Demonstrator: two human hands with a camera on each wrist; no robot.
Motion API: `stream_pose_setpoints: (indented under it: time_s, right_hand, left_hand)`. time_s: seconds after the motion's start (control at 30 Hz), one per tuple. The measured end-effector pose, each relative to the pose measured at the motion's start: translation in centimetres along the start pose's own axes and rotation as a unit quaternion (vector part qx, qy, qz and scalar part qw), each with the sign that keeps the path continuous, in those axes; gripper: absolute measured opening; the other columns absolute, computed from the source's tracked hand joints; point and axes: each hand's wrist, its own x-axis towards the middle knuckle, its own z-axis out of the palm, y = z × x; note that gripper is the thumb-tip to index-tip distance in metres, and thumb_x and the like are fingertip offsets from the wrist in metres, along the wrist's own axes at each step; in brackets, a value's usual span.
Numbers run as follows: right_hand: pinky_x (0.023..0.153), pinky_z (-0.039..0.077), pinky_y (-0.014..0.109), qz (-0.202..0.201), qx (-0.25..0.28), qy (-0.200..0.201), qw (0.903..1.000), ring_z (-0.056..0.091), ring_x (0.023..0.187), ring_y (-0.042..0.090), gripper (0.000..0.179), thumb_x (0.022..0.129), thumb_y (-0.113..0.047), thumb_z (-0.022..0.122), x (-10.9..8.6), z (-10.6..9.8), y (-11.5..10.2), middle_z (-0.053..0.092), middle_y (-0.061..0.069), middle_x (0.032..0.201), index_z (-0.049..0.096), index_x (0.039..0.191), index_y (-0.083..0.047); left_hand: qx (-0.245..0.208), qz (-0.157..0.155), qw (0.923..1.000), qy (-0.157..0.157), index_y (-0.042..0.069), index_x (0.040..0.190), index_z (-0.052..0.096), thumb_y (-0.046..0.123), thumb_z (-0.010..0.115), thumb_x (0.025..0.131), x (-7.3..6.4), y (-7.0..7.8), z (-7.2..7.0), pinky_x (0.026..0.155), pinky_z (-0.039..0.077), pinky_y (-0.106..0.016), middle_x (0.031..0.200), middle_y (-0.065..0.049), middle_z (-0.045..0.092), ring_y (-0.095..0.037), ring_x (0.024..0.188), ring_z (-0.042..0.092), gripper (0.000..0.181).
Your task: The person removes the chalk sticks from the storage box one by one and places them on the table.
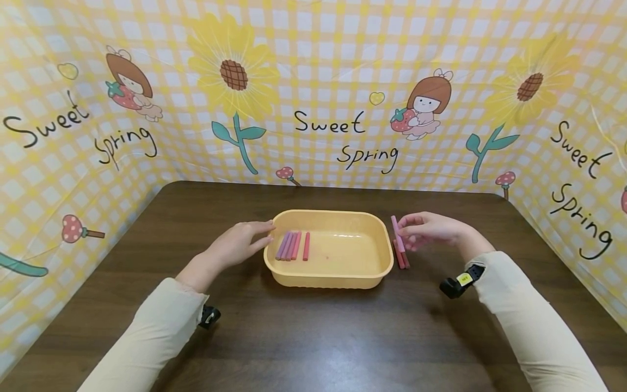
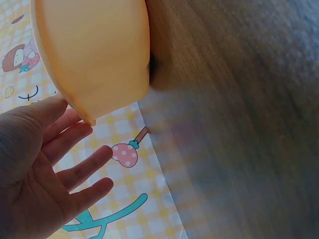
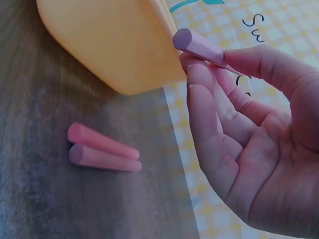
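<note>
My right hand [image 1: 425,230] pinches a light pink-purple stick [image 3: 202,46] between thumb and fingertips, just outside the right end of a yellow plastic basin [image 1: 338,281]. The stick is slim, with a flat, faceted end. Below it on the table lie two similar sticks [image 3: 104,157], side by side, in pink and red shades. At the basin's left end, my left hand [image 1: 240,242] touches the rim with thumb and fingers, its other fingers spread loosely. Inside the basin, several purple and pink sticks [image 1: 288,246] lie in a row at the left, with a red stick [image 1: 306,246] slightly apart.
The basin stands on a dark brown wooden table [image 1: 313,337]. A yellow checked cloth [image 1: 323,65] with printed flowers and lettering hangs behind and along both sides. Black straps with small cameras [image 1: 460,282] sit at both wrists.
</note>
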Motion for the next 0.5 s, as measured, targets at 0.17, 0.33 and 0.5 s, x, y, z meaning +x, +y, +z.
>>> stream_pose_setpoints:
  time_s: [0.17,0.33,0.5]
  right_hand:
    - [0.07,0.056,0.022,0.005,0.013,0.004,0.9999,0.061,0.073,0.006,0.024,0.096,-0.017,0.051,-0.5,0.0,0.9,0.063,-0.003,0.079,0.046,0.11,0.001]
    - [0.072,0.057,0.024,0.015,0.015,0.015,0.9997,0.061,0.073,0.006,0.026,0.095,-0.02,0.052,-0.7,-0.1,1.9,0.062,-0.004,0.078,0.046,0.11,0.001]
    - [0.073,0.057,0.025,0.032,0.017,0.024,0.9991,0.062,0.073,0.007,0.025,0.096,-0.02,0.051,-0.6,-0.2,3.0,0.062,-0.003,0.079,0.047,0.11,0.0]
  left_hand:
    - [0.002,0.001,1.0,0.001,-0.002,0.13,0.053,0.018,0.056,0.093,0.0,0.0,0.0,0.105,0.041,-0.05,0.133,-0.019,0.054,-0.034,0.124,0.051,0.042]
    - [0.005,0.004,1.0,0.002,-0.002,0.129,0.053,0.018,0.056,0.093,0.0,0.0,0.1,0.104,0.042,-0.049,0.133,-0.018,0.054,-0.034,0.124,0.052,0.042]
    - [0.004,0.001,1.0,0.003,-0.002,0.129,0.053,0.018,0.056,0.093,0.0,0.0,0.0,0.104,0.042,-0.05,0.133,-0.019,0.054,-0.034,0.124,0.052,0.042]
